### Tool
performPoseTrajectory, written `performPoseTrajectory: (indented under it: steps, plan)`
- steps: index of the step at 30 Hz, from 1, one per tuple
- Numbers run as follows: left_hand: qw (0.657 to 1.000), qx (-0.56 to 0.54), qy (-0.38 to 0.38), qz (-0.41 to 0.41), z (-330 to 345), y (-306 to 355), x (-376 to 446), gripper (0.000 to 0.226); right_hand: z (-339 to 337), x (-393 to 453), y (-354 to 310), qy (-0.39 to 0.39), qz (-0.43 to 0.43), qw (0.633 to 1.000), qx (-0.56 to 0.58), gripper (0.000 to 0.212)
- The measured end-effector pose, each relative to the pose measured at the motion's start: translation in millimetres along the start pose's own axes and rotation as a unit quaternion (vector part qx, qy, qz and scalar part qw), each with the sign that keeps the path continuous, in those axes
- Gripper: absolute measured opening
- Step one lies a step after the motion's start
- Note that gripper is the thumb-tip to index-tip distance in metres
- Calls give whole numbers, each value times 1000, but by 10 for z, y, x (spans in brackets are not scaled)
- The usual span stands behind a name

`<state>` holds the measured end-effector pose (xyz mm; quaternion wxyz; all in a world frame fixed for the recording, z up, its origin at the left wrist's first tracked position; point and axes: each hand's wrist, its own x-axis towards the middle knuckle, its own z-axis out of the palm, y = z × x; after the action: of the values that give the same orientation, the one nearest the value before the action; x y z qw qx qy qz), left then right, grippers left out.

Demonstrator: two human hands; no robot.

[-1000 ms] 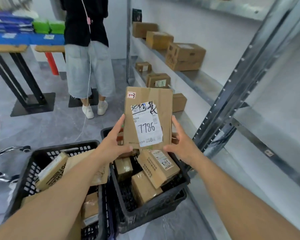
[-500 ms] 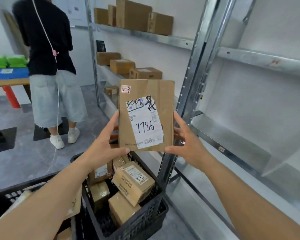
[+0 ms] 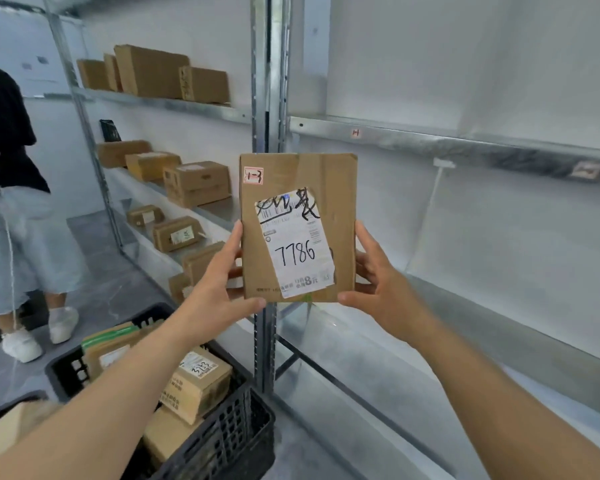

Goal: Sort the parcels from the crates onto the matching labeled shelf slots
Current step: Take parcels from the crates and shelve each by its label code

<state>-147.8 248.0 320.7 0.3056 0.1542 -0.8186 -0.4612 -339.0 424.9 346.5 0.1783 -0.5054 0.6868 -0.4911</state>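
Item: flat parcel (image 3: pixel 297 226), label 7786, red-bordered sticker (image 3: pixel 253 175) reading roughly 1-3 (handwriting unclear), held upright before the shelf post (image 3: pixel 264 74); left hand (image 3: pixel 219 292) and right hand (image 3: pixel 381 289) each grip a lower side edge, thumbs on the front. Risk: misreading that sticker against the small shelf tag (image 3: pixel 355 133) could send it to the wrong slot, and the edge-only hold could let it tip forward. Room: the shelves right of the post lie open, the crate (image 3: pixel 229 441) sits close below left, and the post blocks a straight push.
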Motion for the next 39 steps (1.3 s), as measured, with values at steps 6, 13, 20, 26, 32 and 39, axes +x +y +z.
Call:
performPoseTrajectory:
  steps: [6,13,20,26,32,39]
  plan:
    - [998,-19,-29,44,640,482,64,109,-634,-585,-53,59,5,998,-23,106]
    - [990,-37,-85,102,1100,919,201,109,-1127,-1150,-174,146,-3,989,-40,106]
    - [975,-63,-148,154,1463,1176,404,113,-1405,-1631,-295,237,13,969,-69,105]
    - [963,-82,-181,180,1713,1330,472,113,-1527,-1895,-436,284,28,951,-116,105]
    - [944,-112,-213,227,1924,1507,507,113,-1555,-2145,-522,331,34,934,-132,103]
    - [922,-122,-264,256,2452,1741,482,113,-1787,-2573,-540,382,57,910,-149,101]
